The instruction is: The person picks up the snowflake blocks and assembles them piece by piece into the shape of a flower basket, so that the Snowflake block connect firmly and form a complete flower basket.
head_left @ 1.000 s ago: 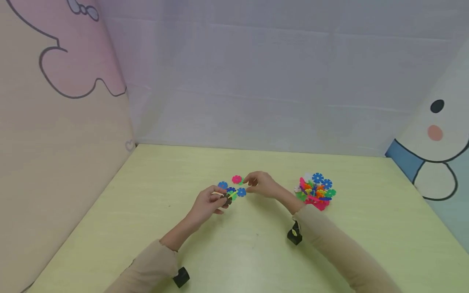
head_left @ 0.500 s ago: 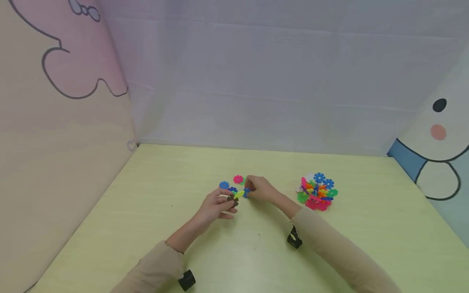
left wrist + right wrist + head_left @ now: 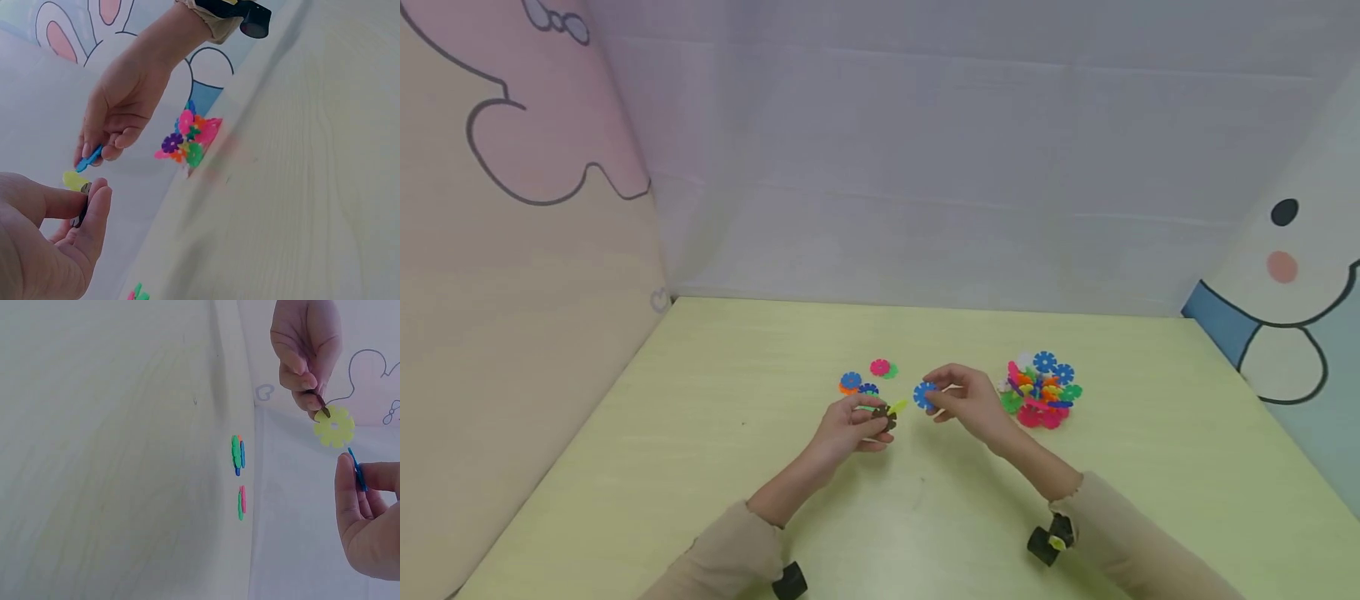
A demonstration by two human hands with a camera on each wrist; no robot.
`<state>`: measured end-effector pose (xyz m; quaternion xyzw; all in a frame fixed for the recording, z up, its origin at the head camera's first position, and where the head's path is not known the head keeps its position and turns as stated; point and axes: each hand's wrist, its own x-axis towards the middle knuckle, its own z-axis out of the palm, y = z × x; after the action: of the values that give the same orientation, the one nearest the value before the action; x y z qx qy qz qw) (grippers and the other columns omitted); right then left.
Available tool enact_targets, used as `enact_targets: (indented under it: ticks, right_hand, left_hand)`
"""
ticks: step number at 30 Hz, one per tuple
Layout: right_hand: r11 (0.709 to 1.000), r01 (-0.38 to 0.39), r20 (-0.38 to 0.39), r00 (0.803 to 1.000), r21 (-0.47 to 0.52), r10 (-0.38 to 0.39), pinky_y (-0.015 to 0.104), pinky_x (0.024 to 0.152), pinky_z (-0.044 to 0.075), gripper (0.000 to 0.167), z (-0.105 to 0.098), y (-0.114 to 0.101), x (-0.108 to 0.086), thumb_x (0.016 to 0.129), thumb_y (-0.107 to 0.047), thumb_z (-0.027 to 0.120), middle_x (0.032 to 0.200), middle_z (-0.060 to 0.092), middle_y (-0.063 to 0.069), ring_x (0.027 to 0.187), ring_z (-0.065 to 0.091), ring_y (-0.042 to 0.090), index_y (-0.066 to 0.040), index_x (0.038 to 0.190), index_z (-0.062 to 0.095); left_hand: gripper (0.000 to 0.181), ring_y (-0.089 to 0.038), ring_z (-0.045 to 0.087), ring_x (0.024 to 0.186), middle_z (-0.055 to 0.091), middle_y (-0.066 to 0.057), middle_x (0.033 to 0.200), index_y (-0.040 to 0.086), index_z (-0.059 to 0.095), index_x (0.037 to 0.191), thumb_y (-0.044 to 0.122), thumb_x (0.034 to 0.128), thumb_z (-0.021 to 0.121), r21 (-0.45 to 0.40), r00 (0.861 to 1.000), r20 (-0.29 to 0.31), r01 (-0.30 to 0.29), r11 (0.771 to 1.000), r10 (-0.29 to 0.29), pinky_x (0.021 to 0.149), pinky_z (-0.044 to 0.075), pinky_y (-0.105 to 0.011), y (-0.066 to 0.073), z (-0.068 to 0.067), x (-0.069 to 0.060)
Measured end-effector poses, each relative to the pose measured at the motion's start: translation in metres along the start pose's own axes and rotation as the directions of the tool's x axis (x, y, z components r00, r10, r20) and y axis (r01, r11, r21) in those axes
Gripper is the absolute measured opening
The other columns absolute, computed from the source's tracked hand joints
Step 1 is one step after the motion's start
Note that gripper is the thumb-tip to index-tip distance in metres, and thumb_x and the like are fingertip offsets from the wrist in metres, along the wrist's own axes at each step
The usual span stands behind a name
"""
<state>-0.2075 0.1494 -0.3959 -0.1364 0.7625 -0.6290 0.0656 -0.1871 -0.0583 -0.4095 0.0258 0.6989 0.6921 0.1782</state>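
Note:
The left hand (image 3: 847, 431) pinches a dark brown notched disc (image 3: 886, 418) between thumb and fingers. A yellow disc (image 3: 334, 426) is joined to the brown one at an angle, seen face-on in the right wrist view. Just to the right, the right hand (image 3: 973, 406) pinches a blue notched disc (image 3: 923, 395) by its edge. A small gap separates the blue disc from the yellow one in the left wrist view, where the blue disc (image 3: 89, 159) lies above the yellow disc (image 3: 74, 180). Both hands are raised above the table.
Behind the left hand lie several loose discs, among them a blue one (image 3: 851, 380) and a pink one (image 3: 880, 367) beside a green one. A multicoloured cluster of discs (image 3: 1042, 392) stands right of the right hand. A pale curtain (image 3: 887, 167) hangs behind the table (image 3: 700, 400).
The right hand has taken a blue disc from the table, lifted it and moved slightly right and nearer. The left hand has shifted right with the brown and yellow discs.

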Motion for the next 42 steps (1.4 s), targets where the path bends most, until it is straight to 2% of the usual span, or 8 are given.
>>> enact_targets:
  ticks: [7,13,21,25,30,34,38,42]
  right_hand:
    - [0.999,0.034,-0.013,0.999,-0.01,-0.034,0.031,0.061,0.055,0.021,0.005,-0.001,-0.003,0.085,-0.001,0.059,0.084,0.059,0.016,0.072,0.064,0.034,0.009,0.104,0.057]
    - [0.999,0.048,-0.073,0.996,-0.006,-0.049,0.031,0.06,0.055,0.019,0.008,-0.002,-0.003,0.084,0.002,0.06,0.082,0.058,0.017,0.068,0.065,0.028,0.009,0.101,0.058]
    - [0.999,0.052,-0.098,0.994,-0.004,-0.052,0.027,0.06,0.055,0.018,0.018,-0.006,-0.002,0.082,0.005,0.06,0.086,0.063,0.022,0.067,0.066,0.023,0.012,0.098,0.06]
    - [0.997,0.072,-0.097,0.993,-0.001,-0.071,0.026,0.06,0.055,0.017,0.019,-0.007,0.0,0.082,0.006,0.061,0.089,0.064,0.024,0.065,0.065,0.019,0.013,0.097,0.061]
    - [0.996,0.082,-0.044,0.995,-0.04,-0.084,0.028,0.062,0.055,0.017,0.014,-0.009,0.003,0.082,0.004,0.062,0.09,0.064,0.023,0.067,0.065,0.02,0.012,0.097,0.061]
    - [0.995,0.068,0.041,0.997,-0.067,-0.065,0.031,0.062,0.055,0.018,0.008,-0.01,0.006,0.084,0.0,0.061,0.088,0.063,0.019,0.073,0.064,0.034,0.008,0.1,0.06]
    - [0.995,0.067,0.101,0.993,-0.073,-0.059,0.033,0.063,0.055,0.023,0.005,-0.009,0.01,0.087,-0.006,0.058,0.09,0.061,0.016,0.08,0.06,0.044,0.004,0.109,0.058]
    - [0.996,0.049,0.097,0.994,-0.071,-0.042,0.034,0.063,0.055,0.025,0.004,-0.006,0.012,0.089,-0.009,0.057,0.09,0.06,0.014,0.08,0.062,0.04,0.001,0.112,0.058]
  left_hand:
    - [0.029,-0.017,0.066,0.073,0.064,-0.021,0.101,-0.007,0.048,0.114,0.003,0.0884,0.055,0.01,1.0,-0.003,-0.011,1.0,0.011,0.069,0.055,-0.031,0.001,0.005,-0.001]
    - [0.028,-0.018,0.066,0.072,0.064,-0.023,0.1,-0.007,0.048,0.113,0.002,0.0878,0.056,0.009,0.999,-0.01,-0.046,0.999,0.046,0.069,0.055,-0.032,0.0,0.008,-0.001]
    - [0.026,-0.02,0.066,0.067,0.065,-0.026,0.091,-0.011,0.051,0.108,-0.006,0.0841,0.057,0.011,0.986,-0.094,-0.14,0.99,0.14,0.065,0.055,-0.032,-0.001,0.013,-0.001]
    - [0.023,-0.022,0.066,0.066,0.065,-0.026,0.088,-0.012,0.052,0.105,-0.007,0.0832,0.058,0.04,0.981,-0.106,-0.157,0.987,0.161,0.064,0.055,-0.032,0.002,0.015,-0.004]
    - [0.022,-0.022,0.067,0.065,0.066,-0.025,0.087,-0.012,0.053,0.103,-0.007,0.0825,0.058,0.056,0.979,-0.106,-0.168,0.984,0.173,0.063,0.055,-0.031,0.002,0.017,-0.004]
    - [0.023,-0.02,0.066,0.066,0.065,-0.024,0.09,-0.011,0.052,0.104,-0.006,0.0831,0.058,0.05,0.982,-0.076,-0.168,0.985,0.172,0.064,0.055,-0.031,0.0,0.013,-0.004]
    - [0.023,-0.026,0.067,0.069,0.064,-0.026,0.092,-0.01,0.051,0.105,-0.005,0.0836,0.058,0.042,0.985,-0.066,-0.155,0.987,0.158,0.065,0.055,-0.032,-0.001,0.009,-0.005]
    - [0.023,-0.027,0.067,0.07,0.063,-0.029,0.092,-0.009,0.051,0.105,-0.004,0.084,0.058,0.044,0.986,-0.08,-0.144,0.989,0.147,0.066,0.055,-0.034,-0.003,0.006,-0.005]
